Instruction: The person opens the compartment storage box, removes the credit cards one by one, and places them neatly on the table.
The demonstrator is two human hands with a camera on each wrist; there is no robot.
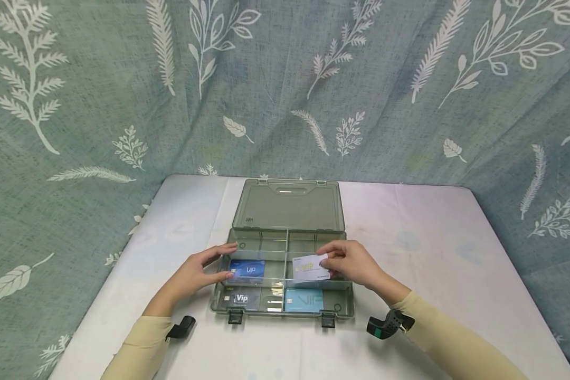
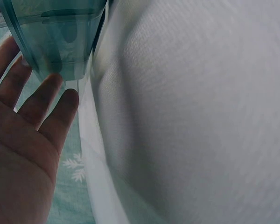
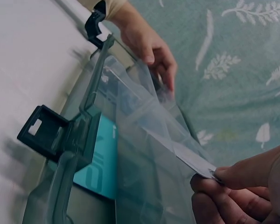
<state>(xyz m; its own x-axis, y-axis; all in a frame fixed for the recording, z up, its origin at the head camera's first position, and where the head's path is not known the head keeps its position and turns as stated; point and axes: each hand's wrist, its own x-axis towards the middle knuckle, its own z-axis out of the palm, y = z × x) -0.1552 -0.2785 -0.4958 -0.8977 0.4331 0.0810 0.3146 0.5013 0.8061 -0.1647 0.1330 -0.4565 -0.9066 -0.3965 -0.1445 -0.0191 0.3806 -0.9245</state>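
Observation:
A greenish clear plastic box (image 1: 272,315) with dividers lies on the table, its lid (image 1: 290,206) tipped back. My right hand (image 1: 353,262) pinches a white VIP card (image 1: 309,267) between thumb and fingers, over the middle right compartment; the card (image 3: 189,158) appears nearly edge-on in the right wrist view. At the box's left side, my left hand (image 1: 196,272) rests with fingers extended along the wall. A blue VIP card (image 1: 248,269) lies in the middle left compartment. In the front row are a dark Vip card (image 1: 240,298) at left and a light-blue VIP card (image 1: 304,300) at right.
Two black latches (image 1: 235,316) hang at the box's front edge. The white-covered table (image 1: 423,253) spreads around the box. Behind and beside it hangs a green-grey curtain (image 1: 275,79) with white leaf patterns.

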